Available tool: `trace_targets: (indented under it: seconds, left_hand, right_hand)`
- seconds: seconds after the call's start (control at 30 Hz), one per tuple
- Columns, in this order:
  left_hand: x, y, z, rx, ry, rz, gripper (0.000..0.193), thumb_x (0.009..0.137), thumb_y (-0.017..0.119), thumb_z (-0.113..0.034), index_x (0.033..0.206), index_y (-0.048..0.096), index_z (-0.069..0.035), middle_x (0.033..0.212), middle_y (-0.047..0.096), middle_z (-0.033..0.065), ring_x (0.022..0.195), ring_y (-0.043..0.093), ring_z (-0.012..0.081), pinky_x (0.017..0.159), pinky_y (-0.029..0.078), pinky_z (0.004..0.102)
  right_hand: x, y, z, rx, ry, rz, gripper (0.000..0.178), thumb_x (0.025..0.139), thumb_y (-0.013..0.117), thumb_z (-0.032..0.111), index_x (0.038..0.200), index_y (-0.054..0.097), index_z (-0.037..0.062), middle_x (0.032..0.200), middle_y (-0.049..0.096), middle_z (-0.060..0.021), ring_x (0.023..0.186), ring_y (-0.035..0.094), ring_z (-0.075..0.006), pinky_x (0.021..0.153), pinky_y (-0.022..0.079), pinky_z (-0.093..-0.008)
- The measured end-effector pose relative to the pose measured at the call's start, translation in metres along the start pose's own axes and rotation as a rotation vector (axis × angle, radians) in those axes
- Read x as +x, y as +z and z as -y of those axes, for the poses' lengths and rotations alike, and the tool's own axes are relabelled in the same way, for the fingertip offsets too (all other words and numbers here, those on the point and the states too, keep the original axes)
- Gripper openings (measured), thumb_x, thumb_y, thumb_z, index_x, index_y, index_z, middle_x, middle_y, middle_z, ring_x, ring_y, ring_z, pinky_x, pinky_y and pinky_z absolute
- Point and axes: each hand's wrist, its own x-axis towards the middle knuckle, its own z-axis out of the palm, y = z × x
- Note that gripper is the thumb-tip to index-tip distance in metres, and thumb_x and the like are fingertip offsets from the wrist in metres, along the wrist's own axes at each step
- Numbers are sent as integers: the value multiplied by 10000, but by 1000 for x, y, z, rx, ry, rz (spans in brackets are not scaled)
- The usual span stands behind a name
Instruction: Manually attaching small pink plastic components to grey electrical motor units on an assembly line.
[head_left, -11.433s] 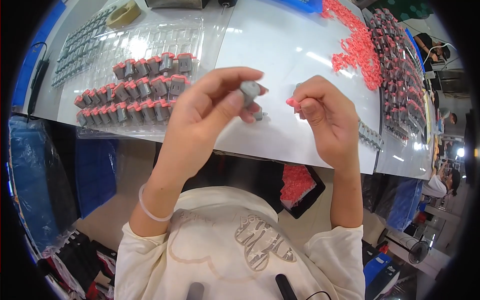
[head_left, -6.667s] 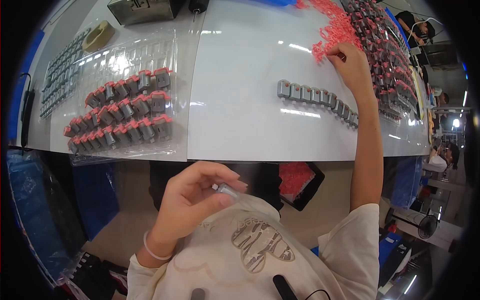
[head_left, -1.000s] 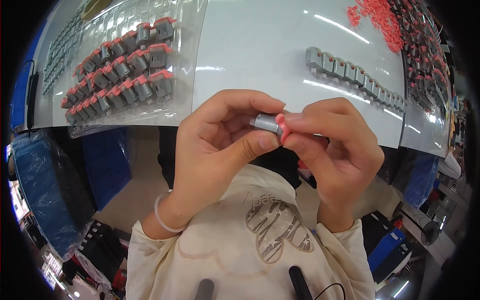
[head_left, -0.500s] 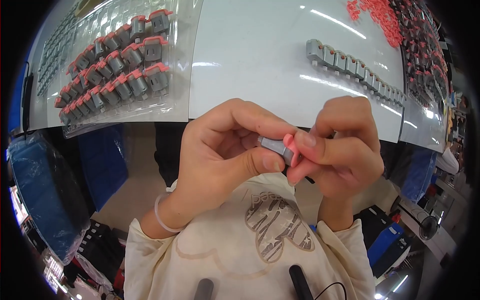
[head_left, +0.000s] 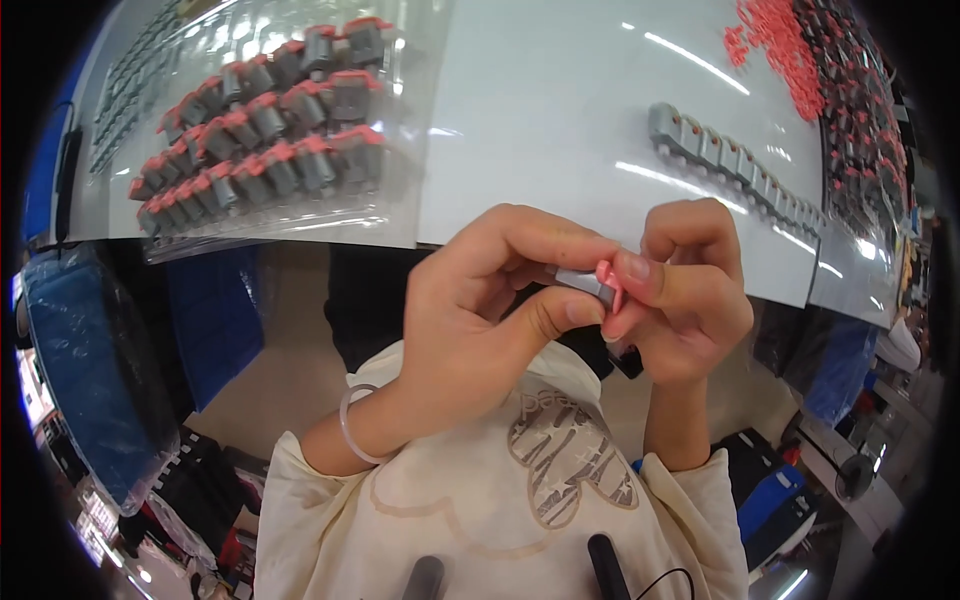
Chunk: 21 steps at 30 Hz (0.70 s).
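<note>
A small grey electric motor point(head_left: 582, 281) is pinched between the thumb and index finger of my left hand point(head_left: 475, 300), held in front of my chest near the table's edge. On the end of the motor facing right sits a pink plastic clip point(head_left: 608, 284). My right hand point(head_left: 695, 300) is closed, its thumb and index finger pressed against that clip; the other fingers are curled in. Fingertips partly cover both the motor and the clip. Beyond my right hand, a slanting row of bare grey motors point(head_left: 735, 162) stands on the white table point(head_left: 530, 120).
At the left, a clear plastic tray point(head_left: 400, 205) carries rows of motors with pink clips point(head_left: 300, 165). A pile of loose pink clips point(head_left: 785, 60) lies at the far right, beside another batch of pink-and-grey parts point(head_left: 865, 110). A plastic-wrapped blue chair point(head_left: 90, 370) stands lower left.
Both hands keep their grip on the motor and clip; the left hand sits slightly further right. The table and trays have shifted right in the picture, as the view has turned.
</note>
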Motion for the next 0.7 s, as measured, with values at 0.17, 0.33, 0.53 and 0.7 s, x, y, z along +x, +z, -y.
trace_targets:
  seconds: [0.17, 0.33, 0.53, 0.7]
  left_hand:
    - [13, -33, -31, 282, 199, 106, 337, 829, 621, -24, 1146, 512, 14, 1046, 564, 120, 925, 560, 174, 803, 454, 286]
    - [24, -99, -100, 528, 530, -349, 191, 901, 572, -115, 1035, 503, 2, 998, 593, 137, 857, 568, 181, 788, 451, 293]
    - [34, -185, -154, 987, 416, -609, 226, 867, 616, -107, 1065, 586, -3, 993, 627, 100, 914, 583, 140, 782, 440, 251]
    - [41, -187, -158, 1207, 118, -629, 194, 862, 616, -120, 1021, 636, -11, 919, 667, 68, 823, 603, 106, 711, 444, 224]
  right_hand:
    - [-3, 0, 9, -72, 80, -126, 358, 696, 735, 376, 893, 690, 81, 827, 498, -59, 704, 450, -151, 587, 321, -239]
    - [-7, -11, 1, -148, 144, -159, 222, 821, 667, 217, 917, 633, 19, 882, 497, -90, 754, 451, -171, 656, 353, -258]
    - [-2, -4, -4, -213, 136, -120, 125, 781, 646, 13, 905, 655, 6, 867, 520, -94, 709, 460, -141, 587, 361, -228]
    - [-1, -6, -3, -207, 158, -127, 140, 767, 636, -32, 901, 658, 4, 854, 527, -91, 703, 471, -138, 573, 369, -227]
